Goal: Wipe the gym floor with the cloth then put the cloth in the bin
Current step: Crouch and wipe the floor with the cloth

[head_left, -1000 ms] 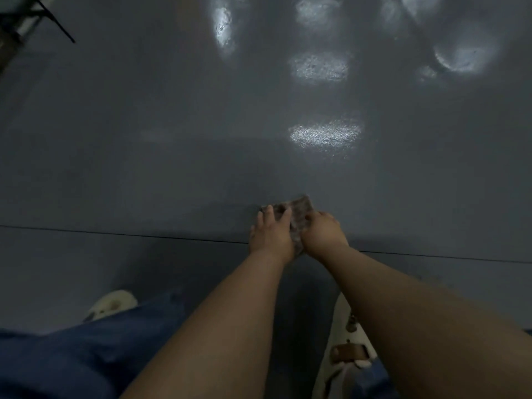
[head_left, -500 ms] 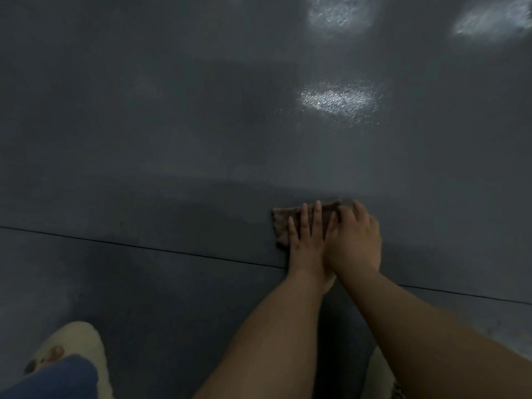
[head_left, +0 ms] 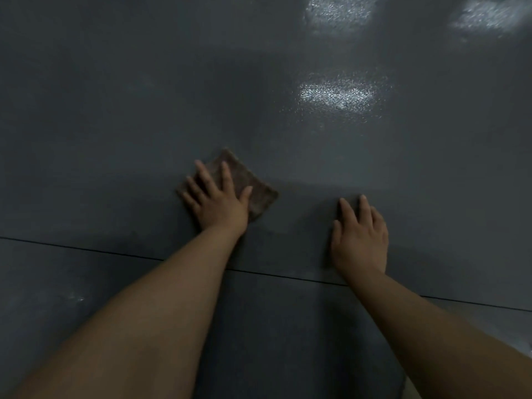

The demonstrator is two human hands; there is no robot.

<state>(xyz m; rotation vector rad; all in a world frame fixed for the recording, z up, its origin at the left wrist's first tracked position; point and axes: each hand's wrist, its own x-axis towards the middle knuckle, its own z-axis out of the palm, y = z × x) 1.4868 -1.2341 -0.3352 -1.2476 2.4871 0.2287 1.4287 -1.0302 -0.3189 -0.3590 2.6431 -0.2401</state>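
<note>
1. Cloth (head_left: 253,187) first: I see a brownish square of it lying flat on the gym floor (head_left: 115,110), a little left of the frame's centre and just above the thin seam line (head_left: 86,250) that crosses the lower half.
2. My left hand (head_left: 218,201) lies on top of it, fingers straight and spread, palm down. It presses rather than grips, which I judge suits wiping, since a flat palm drags the whole cloth along.
3. My right hand (head_left: 359,239) sits well apart, to the right of centre, flat on the bare floor with fingers extended and nothing held (most likely a brace for body weight while I lean forward).
4. Bright patches (head_left: 336,95) in the upper right are light reflections on the glossy surface.
5. Wiping looks under way; the bin is not in view, so that step is not yet done.
6. No brand, label or writing is readable anywhere, on cloth or floor.
</note>
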